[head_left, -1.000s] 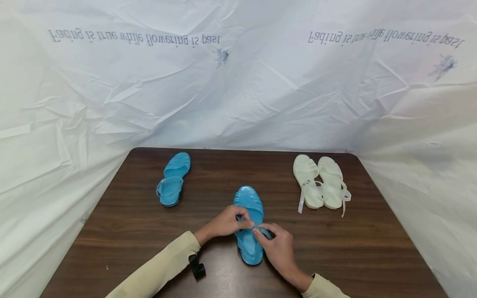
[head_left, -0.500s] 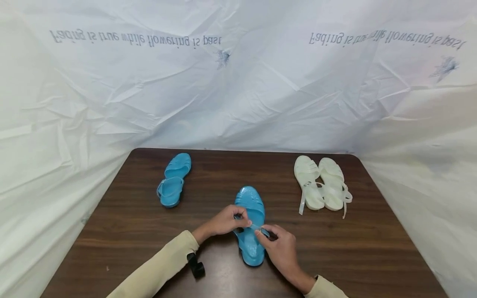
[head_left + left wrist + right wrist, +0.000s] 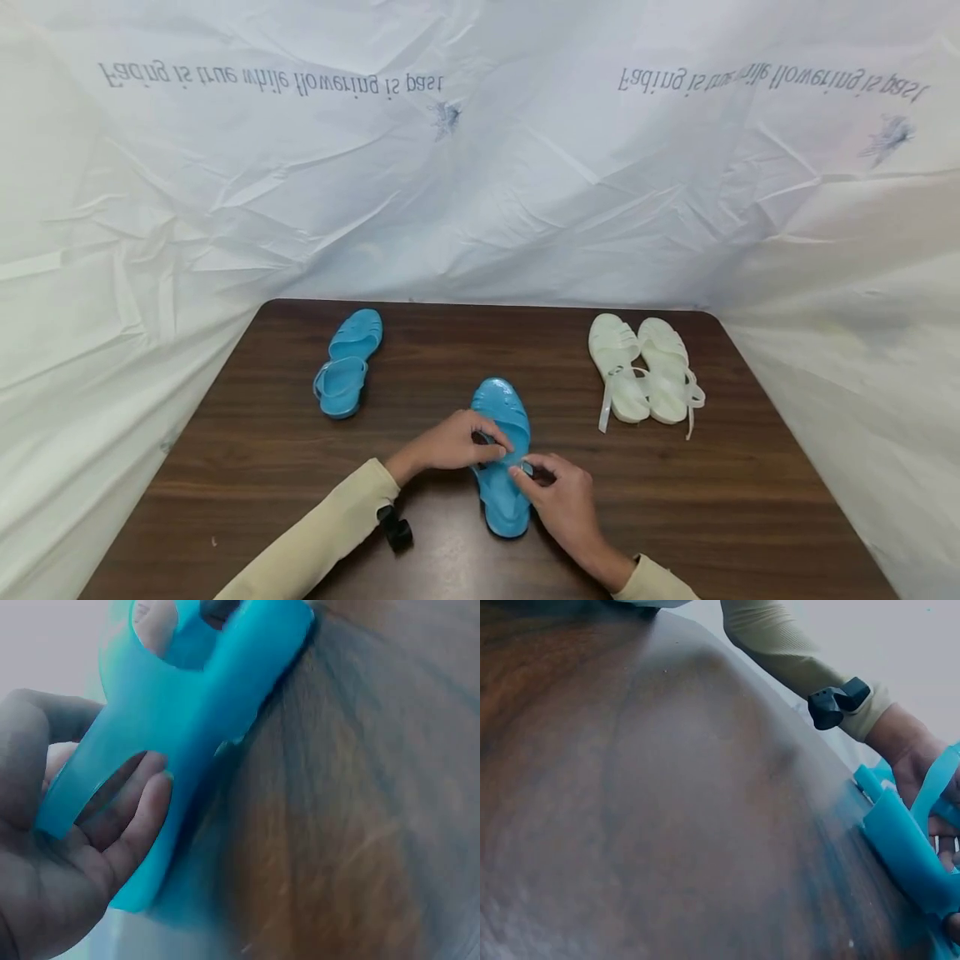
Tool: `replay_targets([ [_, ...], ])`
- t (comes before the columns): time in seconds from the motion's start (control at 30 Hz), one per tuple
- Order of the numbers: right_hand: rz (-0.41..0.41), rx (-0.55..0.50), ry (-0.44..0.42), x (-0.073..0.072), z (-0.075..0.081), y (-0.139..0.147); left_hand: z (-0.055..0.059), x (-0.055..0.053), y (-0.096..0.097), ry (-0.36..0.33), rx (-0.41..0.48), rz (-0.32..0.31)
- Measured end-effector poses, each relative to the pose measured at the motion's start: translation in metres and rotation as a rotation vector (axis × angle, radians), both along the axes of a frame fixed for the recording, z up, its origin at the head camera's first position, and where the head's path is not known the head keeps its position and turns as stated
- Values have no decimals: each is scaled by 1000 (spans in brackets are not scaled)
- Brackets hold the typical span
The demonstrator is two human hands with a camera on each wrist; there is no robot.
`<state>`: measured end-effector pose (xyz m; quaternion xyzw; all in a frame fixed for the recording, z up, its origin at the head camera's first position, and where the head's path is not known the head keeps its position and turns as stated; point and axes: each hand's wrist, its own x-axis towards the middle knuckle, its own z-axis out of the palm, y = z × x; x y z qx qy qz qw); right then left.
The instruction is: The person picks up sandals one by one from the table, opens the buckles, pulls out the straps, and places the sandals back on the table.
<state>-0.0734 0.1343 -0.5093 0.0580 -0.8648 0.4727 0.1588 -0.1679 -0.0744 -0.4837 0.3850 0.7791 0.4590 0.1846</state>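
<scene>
A blue jelly sandal (image 3: 507, 510) lies sole down before me, its toe pointing away. My left hand (image 3: 459, 442) reaches over it from the left and pinches the loose end of the ankle strap between thumb and index finger. From the right, my right hand (image 3: 562, 496) pinches the buckle end of that strap, with a small buckle (image 3: 527, 468) at its fingertips. Both sets of fingertips almost meet above the insole. In the left wrist view a blue side strap (image 3: 67, 791) passes over the left fingers; the pinching fingertips are mostly hidden there. The right wrist view catches the sandal's side (image 3: 904, 844).
Another blue sandal (image 3: 342, 402) stands at the back left of the brown wooden table (image 3: 712, 517). A pair of white sandals (image 3: 632, 404) with loose straps lies at the back right. White sheeting (image 3: 480, 208) hangs around the table. A black wrist camera (image 3: 395, 528) sits on my left sleeve.
The fingertips of my two hands have drawn apart slightly, showing a pale stretch of strap, then come close together again. The sandal stays in place.
</scene>
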Motion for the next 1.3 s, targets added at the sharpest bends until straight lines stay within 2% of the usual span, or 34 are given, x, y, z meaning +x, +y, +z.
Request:
replay_targets([
  [0.1,20,23,1,0,1,0,6,1,0,208,-85,-81],
  [0.17,29,29,1,0,2,0,10,2,1,308,-119,-128],
  [0.27,38,35,3,0,4,0,13,2,4,330,-129,-149],
  [0.37,44,33,-5,0,6,0,11,4,4,238,-102,-140],
  [0.53,50,28,-17,2,7,0,2,6,3,-15,-26,-116],
  [0.63,48,37,-6,3,6,0,-2,6,2,-92,9,-112],
  [0.83,15,58,29,4,4,-1,-7,2,3,-69,39,-121],
  [1.03,-10,50,61,6,1,-5,-10,-3,2,-41,48,-155],
  [1.3,-16,97,73,6,1,-10,-14,-8,-4,-97,65,-212],
])
